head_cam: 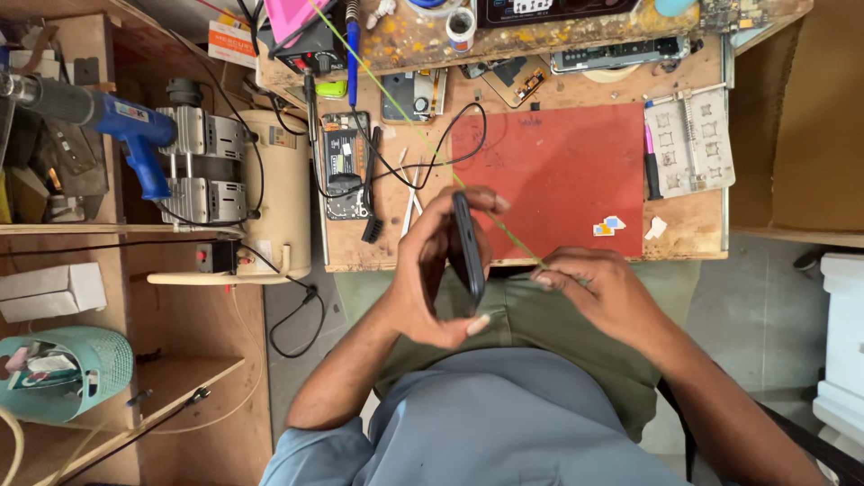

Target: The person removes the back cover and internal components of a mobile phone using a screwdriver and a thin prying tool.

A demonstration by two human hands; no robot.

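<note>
One dark phone (467, 255) is held edge-on in the left hand (432, 279), fingers wrapped around it, just in front of the near edge of the desk (693, 225). The right hand (589, 283) pinches one thin green strand (414, 135) that runs diagonally up across the desk. One red mat (558, 171) lies on the desk; its centre is bare, with small stickers (608, 225) near its lower right corner. Two opened phones (346, 166) lie left of the mat.
</note>
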